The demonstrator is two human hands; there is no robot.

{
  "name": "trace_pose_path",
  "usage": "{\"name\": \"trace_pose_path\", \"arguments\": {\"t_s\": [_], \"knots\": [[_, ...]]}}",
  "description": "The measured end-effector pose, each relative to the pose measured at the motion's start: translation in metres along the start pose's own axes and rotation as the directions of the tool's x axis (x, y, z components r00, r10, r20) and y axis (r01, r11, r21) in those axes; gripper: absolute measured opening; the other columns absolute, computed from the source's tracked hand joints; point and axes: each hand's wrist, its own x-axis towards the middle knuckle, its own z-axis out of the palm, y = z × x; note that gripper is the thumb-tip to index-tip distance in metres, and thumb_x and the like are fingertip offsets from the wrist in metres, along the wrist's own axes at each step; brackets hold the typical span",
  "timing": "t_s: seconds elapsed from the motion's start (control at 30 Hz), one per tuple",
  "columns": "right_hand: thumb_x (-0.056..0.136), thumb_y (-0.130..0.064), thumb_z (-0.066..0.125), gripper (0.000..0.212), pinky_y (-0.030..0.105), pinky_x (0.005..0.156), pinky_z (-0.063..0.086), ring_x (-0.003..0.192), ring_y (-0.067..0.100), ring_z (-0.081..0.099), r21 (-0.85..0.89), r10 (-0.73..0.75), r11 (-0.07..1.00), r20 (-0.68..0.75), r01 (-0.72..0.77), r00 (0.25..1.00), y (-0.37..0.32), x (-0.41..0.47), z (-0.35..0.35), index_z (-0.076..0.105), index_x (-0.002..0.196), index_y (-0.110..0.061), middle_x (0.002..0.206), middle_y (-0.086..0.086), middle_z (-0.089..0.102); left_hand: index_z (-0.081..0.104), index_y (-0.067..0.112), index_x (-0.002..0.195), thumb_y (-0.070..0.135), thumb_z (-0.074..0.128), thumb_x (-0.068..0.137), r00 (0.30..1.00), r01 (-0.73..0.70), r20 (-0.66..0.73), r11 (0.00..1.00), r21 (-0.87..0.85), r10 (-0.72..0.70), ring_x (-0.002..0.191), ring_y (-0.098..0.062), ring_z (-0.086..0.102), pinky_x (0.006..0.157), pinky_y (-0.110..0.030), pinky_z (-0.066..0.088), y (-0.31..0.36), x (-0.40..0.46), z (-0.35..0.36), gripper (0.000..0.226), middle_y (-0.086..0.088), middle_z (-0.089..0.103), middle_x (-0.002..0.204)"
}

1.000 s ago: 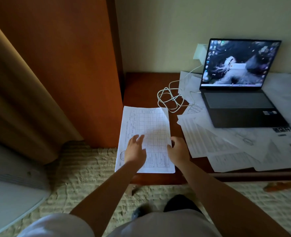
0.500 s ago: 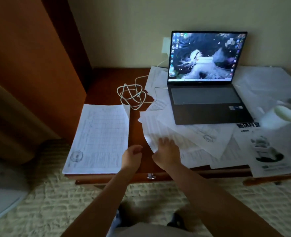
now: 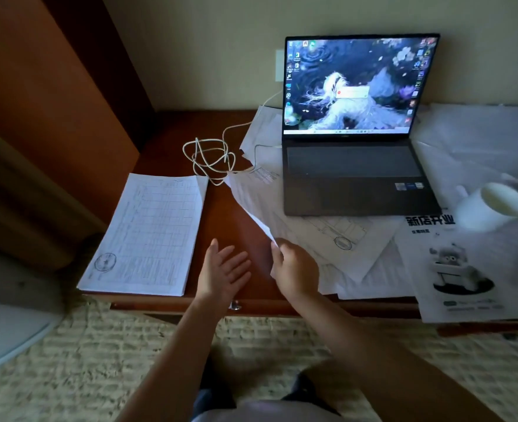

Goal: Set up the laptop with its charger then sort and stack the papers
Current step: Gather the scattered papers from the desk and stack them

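Right hand (image 3: 294, 271) with fingers pinched on the near corner of a lifted sheet (image 3: 253, 202), left hand (image 3: 222, 272) just beside it, fingers spread, holding nothing, stack of papers (image 3: 148, 233) further left on the desk (image 3: 230, 220), open laptop (image 3: 355, 147) and coiled charger cable (image 3: 212, 159) beyond.

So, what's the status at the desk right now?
Right hand pinching a loose sheet. Left hand open. Paper stack neat. Cable beside it.
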Motion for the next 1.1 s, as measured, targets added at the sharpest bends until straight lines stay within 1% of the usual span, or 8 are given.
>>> {"name": "trace_pose_path", "arguments": {"t_s": [0.07,0.2,0.37,0.53,0.7,0.83,0.97,1.1], "knots": [[0.098,-0.033,0.046,0.037,0.021,0.049,0.026,0.053,0.011,0.045,0.01,0.028,1.0,0.078,-0.029,0.997,0.009,0.0,-0.003,0.056,0.067,-0.016,0.048,-0.011,0.036,0.04,0.014,0.141,0.059,0.037,0.094,1.0,0.009,0.018,1.0,-0.007,-0.009,0.113,-0.031,0.059,0.097,-0.045,0.046,-0.004,-0.005,0.005,0.065,-0.015,0.058,0.128],[0.1,-0.037,0.04,0.043,0.026,0.061,0.03,0.062,0.016,0.046,0.209,0.2,0.949,0.179,-0.235,0.963,0.009,0.006,-0.01,0.044,0.06,-0.02,0.054,-0.007,0.042,0.04,0.015,0.142,0.059,0.035,0.094,1.0,0.002,0.011,1.0,0.031,-0.003,0.117,-0.032,0.056,0.1,-0.046,0.045,-0.012,-0.016,0.017,0.065,-0.015,0.053,0.135],[0.101,-0.03,0.041,0.031,0.015,0.076,0.041,0.086,0.0,0.054,0.348,-0.063,0.938,0.19,-0.007,0.98,-0.011,-0.014,-0.021,0.067,0.11,-0.017,0.095,-0.013,0.062,0.041,0.015,0.141,0.063,0.034,0.092,0.999,-0.037,0.005,0.999,-0.032,0.037,0.122,-0.032,0.054,0.107,-0.049,0.038,-0.012,-0.025,0.012,0.069,-0.014,0.053,0.136],[0.098,-0.029,0.048,0.026,0.014,0.056,0.035,0.06,0.006,0.052,0.474,-0.162,0.88,0.358,-0.03,0.92,-0.016,-0.031,-0.021,0.066,0.087,-0.014,0.062,-0.007,0.054,0.053,0.012,0.132,0.069,0.037,0.085,0.993,-0.111,0.013,0.982,-0.151,0.115,0.114,-0.033,0.061,0.103,-0.049,0.042,-0.017,-0.037,0.005,0.075,-0.016,0.063,0.124],[0.098,-0.033,0.048,0.032,0.024,0.057,0.037,0.059,0.011,0.051,0.461,-0.181,0.882,0.521,-0.097,0.834,-0.023,-0.032,-0.025,0.058,0.072,-0.017,0.062,-0.004,0.055,0.055,0.01,0.128,0.076,0.038,0.078,0.997,-0.075,0.0,0.961,-0.266,0.077,0.117,-0.039,0.057,0.1,-0.058,0.04,-0.019,-0.045,-0.016,0.085,-0.021,0.062,0.123],[0.096,-0.029,0.047,0.039,0.029,0.055,0.033,0.052,0.015,0.044,0.402,-0.179,0.904,0.67,-0.149,0.72,-0.029,-0.045,-0.029,0.047,0.062,-0.01,0.057,0.002,0.046,0.057,0.005,0.124,0.069,0.039,0.083,0.999,0.03,-0.023,0.98,-0.195,-0.035,0.109,-0.041,0.059,0.096,-0.06,0.043,-0.004,-0.057,-0.035,0.078,-0.025,0.061,0.119],[0.095,-0.016,0.046,0.022,0.028,0.052,0.038,0.055,0.013,0.05,0.294,-0.222,0.955,0.64,0.033,0.736,-0.041,-0.052,-0.033,0.067,0.089,-0.014,0.076,0.002,0.062,0.045,-0.008,0.131,0.013,0.046,0.096,0.974,0.179,-0.141,0.984,-0.018,-0.179,0.094,-0.04,0.062,0.074,-0.05,0.057,0.008,-0.065,-0.045,0.041,-0.03,0.061,0.105],[0.086,0.0,0.053,0.025,0.03,0.088,0.05,0.1,0.019,0.062,0.264,-0.265,0.946,0.299,0.187,0.917,-0.046,-0.058,-0.023,0.07,0.103,-0.01,0.105,0.003,0.069,0.051,-0.004,0.114,0.006,0.04,0.099,0.98,0.114,-0.179,0.985,0.132,-0.089,0.094,-0.042,0.063,0.07,-0.06,0.053,0.019,-0.074,-0.053,0.021,-0.028,0.062,0.105]]}}
